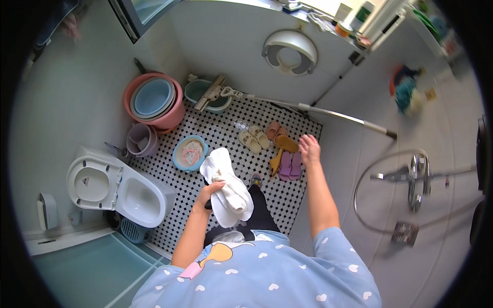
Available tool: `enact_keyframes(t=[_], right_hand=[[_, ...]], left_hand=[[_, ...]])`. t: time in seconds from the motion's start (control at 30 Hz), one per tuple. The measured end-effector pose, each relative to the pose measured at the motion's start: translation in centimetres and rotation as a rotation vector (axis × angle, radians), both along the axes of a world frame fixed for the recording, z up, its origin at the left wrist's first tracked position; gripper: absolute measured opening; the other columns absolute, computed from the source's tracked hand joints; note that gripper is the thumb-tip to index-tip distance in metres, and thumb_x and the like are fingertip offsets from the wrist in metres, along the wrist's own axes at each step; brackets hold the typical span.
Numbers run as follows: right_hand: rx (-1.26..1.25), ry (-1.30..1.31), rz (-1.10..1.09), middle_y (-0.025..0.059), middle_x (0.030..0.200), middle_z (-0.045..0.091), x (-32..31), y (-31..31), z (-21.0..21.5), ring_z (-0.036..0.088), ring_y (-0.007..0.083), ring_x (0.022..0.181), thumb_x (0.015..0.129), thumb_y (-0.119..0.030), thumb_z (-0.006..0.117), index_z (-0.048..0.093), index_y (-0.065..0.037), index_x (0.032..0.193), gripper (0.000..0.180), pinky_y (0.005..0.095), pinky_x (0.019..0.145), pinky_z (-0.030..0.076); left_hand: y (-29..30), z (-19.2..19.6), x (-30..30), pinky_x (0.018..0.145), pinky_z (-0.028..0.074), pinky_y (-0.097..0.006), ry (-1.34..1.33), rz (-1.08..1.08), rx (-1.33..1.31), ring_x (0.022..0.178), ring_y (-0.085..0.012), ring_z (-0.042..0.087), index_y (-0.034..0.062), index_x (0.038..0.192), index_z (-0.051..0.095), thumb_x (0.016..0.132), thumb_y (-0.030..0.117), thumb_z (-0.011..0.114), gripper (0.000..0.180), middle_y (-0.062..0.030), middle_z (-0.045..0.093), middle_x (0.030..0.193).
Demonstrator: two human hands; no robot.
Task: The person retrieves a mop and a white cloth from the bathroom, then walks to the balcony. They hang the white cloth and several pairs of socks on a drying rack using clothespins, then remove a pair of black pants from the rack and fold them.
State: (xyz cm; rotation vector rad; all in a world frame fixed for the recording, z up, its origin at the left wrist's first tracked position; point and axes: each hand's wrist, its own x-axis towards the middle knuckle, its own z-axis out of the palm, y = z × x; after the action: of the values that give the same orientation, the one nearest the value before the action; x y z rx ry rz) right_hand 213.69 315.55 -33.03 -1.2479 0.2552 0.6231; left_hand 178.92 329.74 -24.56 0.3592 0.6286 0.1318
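Note:
My left hand (209, 193) is closed around a bundle of white cloth (228, 192), held in front of my body. The bundle has a long rounded flap and a bunched fold on top. Something small and dark shows by the left wrist; I cannot make out what it is. My right hand (309, 150) reaches forward, empty, with fingers stretched out. Beneath and beside it in the view lie tan slippers (286, 143) and purple slippers (290, 166) on the floor. A small blue-rimmed basin (203, 154) with pinkish-white cloth (192, 153) in it stands ahead of my left hand.
At left are a toilet (141, 201) with its lid up, a lilac bucket (143, 139) and stacked basins (154, 97). A long-handled squeegee (334, 113) slants across the back right, over a green tub (197, 90). A shower hose (355, 190) hangs on the right wall.

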Motion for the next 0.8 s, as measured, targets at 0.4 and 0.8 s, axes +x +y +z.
enact_keyframes(t=[0.4,0.8], right_hand=[[0.132,0.276,-0.383,0.0068,0.108,0.05,24.5,0.5,-8.8,0.039,0.0253,0.113,0.071,-0.019,0.071,0.052,-0.01,0.103,0.038,0.0448,0.102,0.02],[0.384,-0.603,0.379,0.01,0.112,0.053,16.2,16.5,6.8,0.046,0.0199,0.111,0.078,0.008,0.051,0.051,-0.006,0.106,0.031,0.0333,0.1,0.031]], left_hand=[[6.3,-1.3,10.1,0.087,0.045,-0.039,0.064,0.374,-0.141,0.093,-0.0278,0.058,-0.0013,0.116,0.042,0.073,0.015,0.06,0.049,-0.0158,0.057,0.103],[10.4,-0.3,12.5,0.085,0.047,-0.041,0.02,0.618,-0.071,0.093,-0.0279,0.058,-0.0001,0.116,0.043,0.074,0.018,0.062,0.05,-0.016,0.057,0.103]])
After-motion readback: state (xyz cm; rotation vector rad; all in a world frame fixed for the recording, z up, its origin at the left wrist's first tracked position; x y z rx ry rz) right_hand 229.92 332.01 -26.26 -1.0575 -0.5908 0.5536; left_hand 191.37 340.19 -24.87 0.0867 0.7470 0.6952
